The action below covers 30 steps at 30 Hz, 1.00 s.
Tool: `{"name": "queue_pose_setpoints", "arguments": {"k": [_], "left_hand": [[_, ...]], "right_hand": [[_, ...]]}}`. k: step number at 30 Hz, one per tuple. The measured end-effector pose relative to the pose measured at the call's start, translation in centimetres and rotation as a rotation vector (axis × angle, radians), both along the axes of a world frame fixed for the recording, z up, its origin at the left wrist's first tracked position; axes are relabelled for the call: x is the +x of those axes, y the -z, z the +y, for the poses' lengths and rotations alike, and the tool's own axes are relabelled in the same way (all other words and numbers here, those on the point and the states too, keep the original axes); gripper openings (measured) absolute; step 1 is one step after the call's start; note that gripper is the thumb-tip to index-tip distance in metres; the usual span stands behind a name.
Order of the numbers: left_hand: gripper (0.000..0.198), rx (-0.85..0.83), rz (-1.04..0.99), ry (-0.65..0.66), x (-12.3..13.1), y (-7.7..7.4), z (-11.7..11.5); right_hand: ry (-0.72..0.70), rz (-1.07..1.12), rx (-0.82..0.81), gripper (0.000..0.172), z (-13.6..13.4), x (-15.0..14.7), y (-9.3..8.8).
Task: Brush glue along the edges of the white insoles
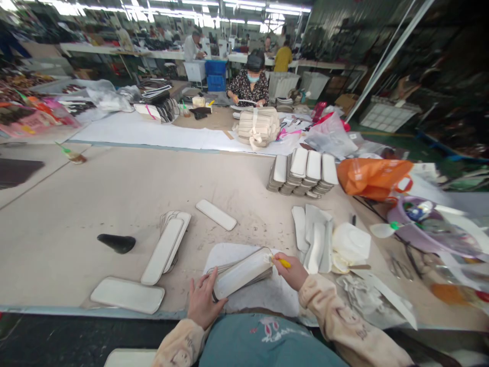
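Note:
My right hand (292,272) is closed around a small yellow-handled brush (284,263). Its pale tip touches the right end of the top piece in a fanned stack of long white panels with rounded corners (242,272). Wet-looking gloss shows on that top panel. At the stack's left end rests my left hand (206,300), fingers spread, thumb by the panel's lower corner. Under the stack lies a white sheet (263,300). To the left are a second fanned stack of panels (164,250), a single panel (128,294) and a black, smooth, elongated object (116,243).
One loose panel (216,214) lies beyond the sheet. Stacked panels (303,171) stand further back. On the right are pale strips (314,237), a white plastic container (351,244), scissors (401,267), a purple basin (399,229) and an orange bag (372,176). A co-worker (252,84) sits opposite.

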<state>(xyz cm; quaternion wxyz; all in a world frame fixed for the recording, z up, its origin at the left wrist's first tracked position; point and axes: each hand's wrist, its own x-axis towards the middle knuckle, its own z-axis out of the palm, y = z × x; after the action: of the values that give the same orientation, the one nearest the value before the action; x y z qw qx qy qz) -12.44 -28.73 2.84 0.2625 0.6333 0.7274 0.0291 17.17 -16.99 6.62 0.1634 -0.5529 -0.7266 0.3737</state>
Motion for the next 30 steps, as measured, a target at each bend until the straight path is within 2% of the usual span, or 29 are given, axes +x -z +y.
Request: {"name": "queue_pose_setpoints", "arguments": {"k": [4,8,12,14,16,19,22,24,26,30], "left_hand": [[0.085,-0.018,0.054,-0.003,0.3,0.1,0.2],[0.081,0.022,0.103,0.014,0.4,0.7,0.0],[0.08,0.088,0.152,0.068,-0.1,0.9,-0.5],[0.081,0.174,0.17,0.089,-0.1,0.3,-0.2],[0.072,0.274,0.113,0.102,0.7,-0.9,0.9],[0.042,0.272,-0.153,0.15,5.0,-3.4,3.7],[0.028,0.072,-0.398,0.245,12.4,-5.1,7.0],[0.024,0.026,-0.407,0.343,17.7,-4.9,9.1],[0.026,-0.015,-0.337,0.436,22.3,-3.9,11.0],[0.026,-0.037,-0.177,0.674,29.2,-1.6,13.7]], "right_hand": [[-0.12,-0.155,0.228,0.023,-0.8,0.3,0.4],[-0.187,-0.145,0.377,0.021,-1.9,0.6,0.5],[-0.117,0.014,0.479,0.016,-3.0,2.1,-0.1],[-0.061,0.12,0.525,0.015,-3.4,3.4,-0.5],[0.008,0.212,0.555,0.018,-3.9,5.1,-0.6],[0.134,0.27,0.577,0.023,-4.6,8.0,-0.8],[0.248,0.26,0.571,0.026,-5.6,10.8,-1.1],[0.306,0.234,0.551,0.025,-6.2,12.5,-1.4],[0.346,0.2,0.555,0.023,-6.9,14.2,-1.7],[0.395,0.138,0.596,0.021,-8.7,17.6,-1.6]]}}
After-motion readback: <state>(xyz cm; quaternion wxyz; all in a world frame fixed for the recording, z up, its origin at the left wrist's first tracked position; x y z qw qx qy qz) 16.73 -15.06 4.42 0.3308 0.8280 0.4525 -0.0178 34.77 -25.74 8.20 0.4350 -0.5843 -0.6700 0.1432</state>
